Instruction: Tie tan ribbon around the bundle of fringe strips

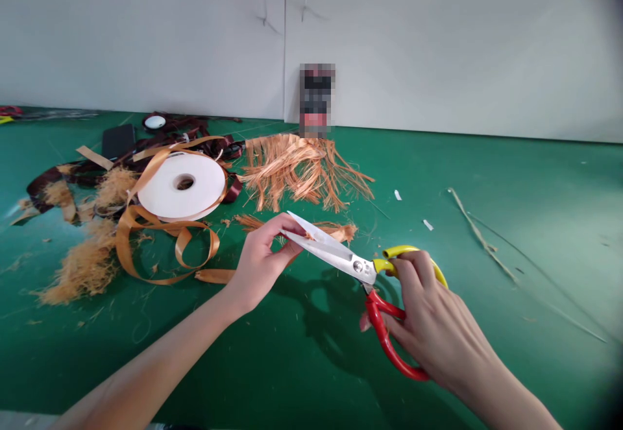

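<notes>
Right hand: the right hand [433,326] is closed around the handles of the large steel scissors with yellow and red plastic loops [357,266], at the right of the scene.
Left hand: the left hand [263,264] is curled and narrow, nearer the blades than the right hand; its fingers [287,227] appear to pinch the frayed tan ribbon strip [338,231], though the exact grip is partly hidden.
Blade axis: the long axis of the narrowly parted blades runs from near right to far left, with the tips just above the left fingers.
Strip position: the strip lies crosswise, running left to right just beyond the left hand and meeting the blades.
Near left: a glossy orange-tan satin ribbon [165,258] lies in loops beside a tuft of loose tan fibres [82,268] on the green work mat [511,365].
Middle: a white ribbon spool [185,185] rests within the loops; a shredded orange fringe [302,170] lies just beyond the blade tips.
Right: a dry straw stalk [481,242] lies well apart from the right hand.
Far edge: the mat meets a white wall panel [146,41]; a pixelated upright object [316,99] stands there, too blurred to identify.
</notes>
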